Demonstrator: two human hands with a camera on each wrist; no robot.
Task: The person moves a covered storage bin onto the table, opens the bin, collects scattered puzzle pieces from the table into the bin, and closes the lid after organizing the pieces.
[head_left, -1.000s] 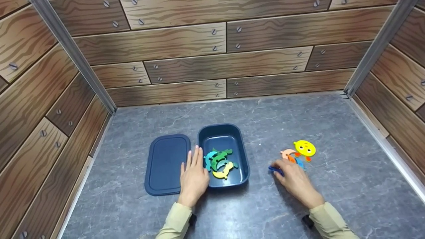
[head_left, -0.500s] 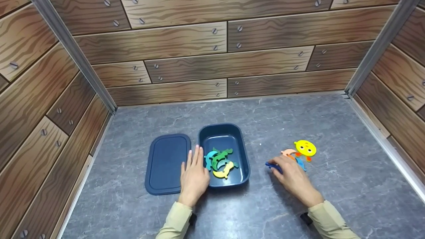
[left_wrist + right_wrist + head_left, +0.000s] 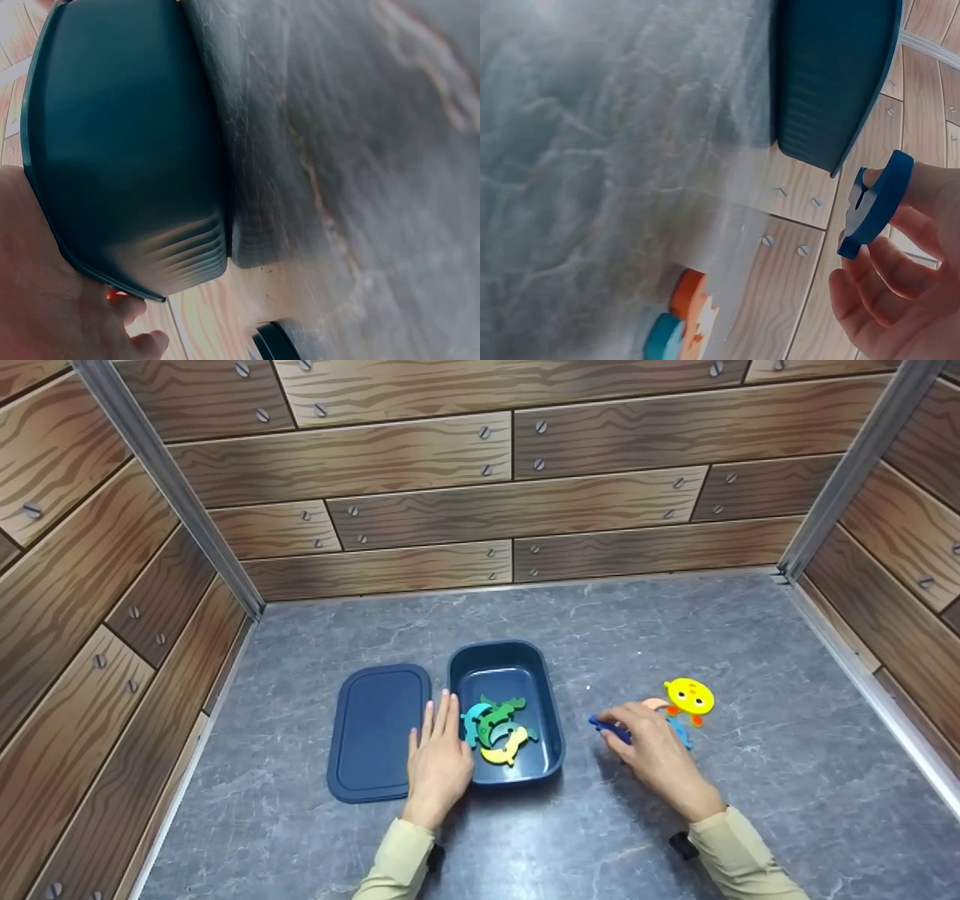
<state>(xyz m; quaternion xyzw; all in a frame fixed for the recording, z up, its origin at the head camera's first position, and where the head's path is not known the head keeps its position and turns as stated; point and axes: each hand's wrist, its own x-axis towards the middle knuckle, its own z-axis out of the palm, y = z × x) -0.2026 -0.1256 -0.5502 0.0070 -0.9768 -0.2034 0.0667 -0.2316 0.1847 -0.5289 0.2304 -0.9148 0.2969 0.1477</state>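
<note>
My right hand (image 3: 664, 757) pinches a dark blue curved toy piece (image 3: 885, 196) between thumb and fingers, raised over the table to the right of a navy box (image 3: 556, 735). Straight-fingered, my left hand (image 3: 441, 765) rests along the box's left rim. Inside the box lie several flat animal-like pieces, among them a green one (image 3: 493, 725), a yellow one (image 3: 510, 748) and a light blue one (image 3: 472, 723). Beyond my right hand are a yellow round face piece (image 3: 690, 696), a pale pink piece (image 3: 654, 703) and a lighter blue piece (image 3: 680, 731), partly hidden by the hand.
A navy lid (image 3: 375, 727) lies flat to the left of the box, its right edge near my left hand. Wood-patterned walls (image 3: 420, 525) enclose the grey marbled tabletop (image 3: 285, 840) at the back and both sides.
My right hand has moved slightly left toward the box, carrying the dark blue piece away from the other loose pieces. The left hand has stayed on the rim.
</note>
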